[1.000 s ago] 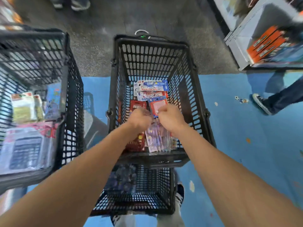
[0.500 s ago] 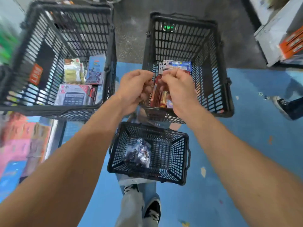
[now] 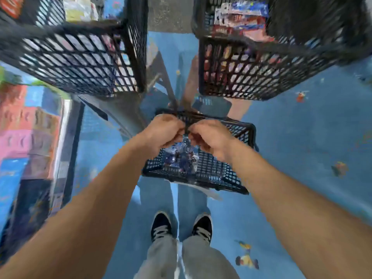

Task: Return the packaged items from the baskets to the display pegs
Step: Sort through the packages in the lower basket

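Frame heavily motion-blurred; fine detail unreliable.

Landmark: small black plastic mesh basket point(image 3: 221, 172), standing on the blue painted floor point(image 3: 291, 137) just ahead of the person's dark lace-up shoes point(image 3: 161, 226).

- Beyond the landmark and to its left: large black plastic mesh basket point(image 3: 80, 63), contents mostly unreadable.
- Beyond it and to its right: second large black mesh basket point(image 3: 261, 71), holding flat red, white and blue carded packs point(image 3: 241, 15).
- Left of the landmark, well apart: stacked pink and red printed boxes point(image 3: 26, 137).
- No display pegs in view.

Hands: left hand point(image 3: 163, 131) and right hand point(image 3: 211, 135) meet over the landmark's far rim, knuckles up, fingers of both curled inward towards each other. Fingertips hidden or smeared. Cannot tell whether they pinch anything; the dark sliver in the gap between them may only be basket wall.

Task's thing: clear plastic packet of blue and white pieces point(image 3: 181, 158), inside the landmark, on its left half.

Key relation: packet lies directly below the gap between the two hands, on the person's side of them. It reaches up to the undersides of the hands; contact unclear. Long axis appears to run from far rim to near rim, though blur makes this tentative. Left hand is marginally nearer; the difference is slight.

Judgement: if the packet is not yet gripped, the reach is straight down with no sideways travel. The pegs will then have to be found outside this view.
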